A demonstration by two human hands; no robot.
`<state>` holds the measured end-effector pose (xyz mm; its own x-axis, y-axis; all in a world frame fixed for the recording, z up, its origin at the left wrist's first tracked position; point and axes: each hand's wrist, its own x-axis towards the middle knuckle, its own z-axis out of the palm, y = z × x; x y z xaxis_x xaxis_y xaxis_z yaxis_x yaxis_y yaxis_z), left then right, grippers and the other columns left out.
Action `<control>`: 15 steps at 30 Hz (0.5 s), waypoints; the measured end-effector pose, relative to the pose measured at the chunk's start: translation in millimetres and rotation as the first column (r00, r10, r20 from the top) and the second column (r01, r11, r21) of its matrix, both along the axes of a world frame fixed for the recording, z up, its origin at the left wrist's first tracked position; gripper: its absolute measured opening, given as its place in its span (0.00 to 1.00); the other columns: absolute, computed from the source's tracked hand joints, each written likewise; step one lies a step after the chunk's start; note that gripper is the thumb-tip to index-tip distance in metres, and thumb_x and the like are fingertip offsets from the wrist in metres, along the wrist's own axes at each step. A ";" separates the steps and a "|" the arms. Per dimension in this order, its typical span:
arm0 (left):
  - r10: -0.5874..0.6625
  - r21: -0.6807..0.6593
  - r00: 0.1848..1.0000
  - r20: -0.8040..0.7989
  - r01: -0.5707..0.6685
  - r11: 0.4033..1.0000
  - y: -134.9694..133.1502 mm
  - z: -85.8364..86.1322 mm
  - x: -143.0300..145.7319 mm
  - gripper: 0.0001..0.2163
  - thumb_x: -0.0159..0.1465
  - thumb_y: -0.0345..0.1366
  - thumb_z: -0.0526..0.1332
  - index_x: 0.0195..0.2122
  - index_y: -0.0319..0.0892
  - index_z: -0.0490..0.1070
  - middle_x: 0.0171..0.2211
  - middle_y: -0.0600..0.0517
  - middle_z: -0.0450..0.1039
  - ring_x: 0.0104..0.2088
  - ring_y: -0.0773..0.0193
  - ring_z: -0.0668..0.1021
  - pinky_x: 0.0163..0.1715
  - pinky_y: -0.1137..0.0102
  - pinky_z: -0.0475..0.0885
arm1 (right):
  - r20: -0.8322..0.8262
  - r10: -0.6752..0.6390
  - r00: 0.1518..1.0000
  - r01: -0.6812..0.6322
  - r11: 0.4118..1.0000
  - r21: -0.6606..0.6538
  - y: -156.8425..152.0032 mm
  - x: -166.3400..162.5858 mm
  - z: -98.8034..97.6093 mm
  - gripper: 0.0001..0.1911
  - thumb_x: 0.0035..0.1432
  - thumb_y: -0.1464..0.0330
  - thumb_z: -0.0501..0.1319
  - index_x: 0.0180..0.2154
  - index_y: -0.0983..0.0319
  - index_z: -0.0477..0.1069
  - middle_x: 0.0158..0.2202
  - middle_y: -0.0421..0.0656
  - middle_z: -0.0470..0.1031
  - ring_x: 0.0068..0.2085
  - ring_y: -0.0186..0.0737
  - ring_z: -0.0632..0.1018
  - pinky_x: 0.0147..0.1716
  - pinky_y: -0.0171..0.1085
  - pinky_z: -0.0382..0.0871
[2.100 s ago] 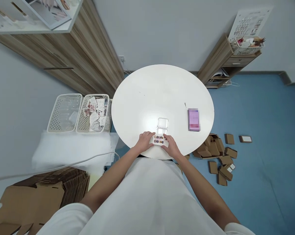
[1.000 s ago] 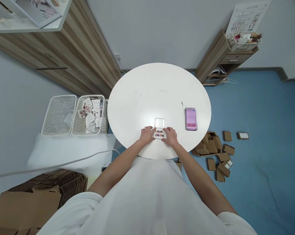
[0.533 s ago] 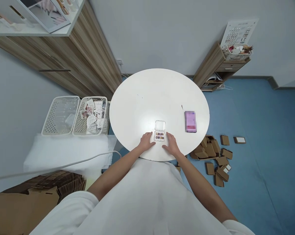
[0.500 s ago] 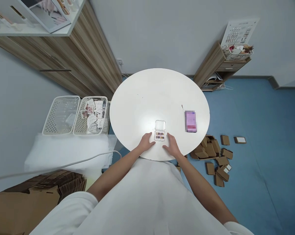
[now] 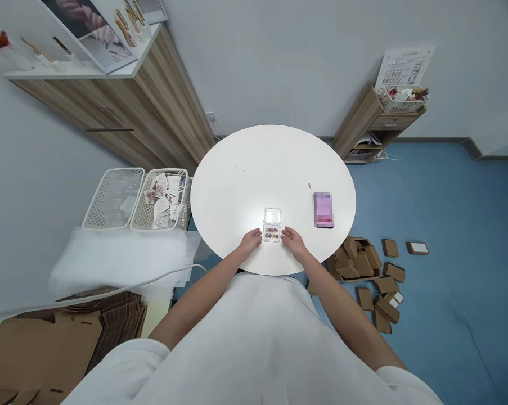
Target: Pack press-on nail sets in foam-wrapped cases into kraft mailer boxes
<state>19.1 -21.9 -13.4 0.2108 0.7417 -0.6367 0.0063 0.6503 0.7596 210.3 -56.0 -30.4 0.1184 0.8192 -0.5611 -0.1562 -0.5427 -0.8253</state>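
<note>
A small clear plastic case [image 5: 272, 233] lies on the white oval table [image 5: 270, 152], near its front edge. Its transparent lid [image 5: 273, 215] is folded back, away from me. Two rows of small purple, pink and yellowish pieces, too small to name for sure, show inside. On the case's left side my left hand [image 5: 250, 241] is held open, fingers stretched toward it. My right hand [image 5: 294, 241] mirrors it on the right, also open. Neither hand holds anything; whether the fingertips touch the case I cannot tell.
A blurred purple box [image 5: 323, 210] lies at the table's right. White baskets [image 5: 160, 225] stand to the left, one with cards. Brown cartons [image 5: 359, 261] are piled on the floor at right. A cable [image 5: 152, 279] crosses white wrapping sheets [image 5: 122, 253] at left.
Both hands have turned from thumbs spread out to straighter fingers pointing at the case from its sides. The case remains open on the table. The camera view has shifted slightly.
</note>
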 end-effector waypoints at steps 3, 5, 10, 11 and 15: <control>-0.014 0.014 1.000 0.015 0.014 1.000 -8.1 1.3 5.9 0.24 0.50 0.32 0.63 0.50 0.40 0.64 0.52 0.42 0.64 0.48 0.57 0.70 0.45 0.66 0.65 | -0.004 0.044 0.999 -0.044 0.999 0.003 -0.3 -3.5 -0.9 0.33 0.39 0.74 0.61 0.51 0.59 0.61 0.52 0.48 0.65 0.47 0.40 0.71 0.46 0.40 0.66; -0.008 0.047 1.000 -0.001 0.008 0.999 -14.3 1.3 8.3 0.22 0.50 0.32 0.63 0.48 0.40 0.66 0.50 0.43 0.67 0.47 0.58 0.71 0.44 0.66 0.65 | 0.009 0.058 0.998 -0.058 0.998 0.018 -3.0 -4.3 -0.1 0.32 0.39 0.73 0.61 0.50 0.60 0.63 0.49 0.47 0.67 0.44 0.39 0.72 0.44 0.39 0.67; 0.064 0.091 0.998 0.005 -0.064 0.994 -28.4 3.0 14.3 0.20 0.50 0.33 0.63 0.46 0.39 0.69 0.46 0.44 0.70 0.43 0.61 0.72 0.43 0.67 0.66 | 0.000 0.021 1.000 -0.021 0.996 0.086 -13.9 2.8 8.9 0.27 0.40 0.71 0.62 0.47 0.61 0.66 0.44 0.45 0.68 0.39 0.36 0.73 0.42 0.39 0.67; 0.078 0.090 0.996 0.034 -0.080 0.993 -30.8 4.6 16.1 0.20 0.50 0.34 0.63 0.46 0.39 0.69 0.45 0.45 0.70 0.42 0.62 0.72 0.43 0.67 0.66 | -0.018 0.021 1.000 -0.019 0.995 0.101 -16.6 5.2 11.5 0.27 0.40 0.70 0.62 0.47 0.60 0.66 0.44 0.45 0.68 0.39 0.36 0.72 0.42 0.39 0.67; 0.153 0.066 0.973 0.170 -0.167 0.984 -38.4 16.7 24.8 0.18 0.51 0.38 0.64 0.43 0.39 0.71 0.43 0.46 0.72 0.41 0.64 0.73 0.44 0.66 0.66 | -0.108 0.028 0.994 -0.011 0.987 0.158 -27.8 15.1 23.4 0.28 0.40 0.67 0.64 0.47 0.59 0.66 0.44 0.44 0.67 0.37 0.35 0.72 0.42 0.40 0.67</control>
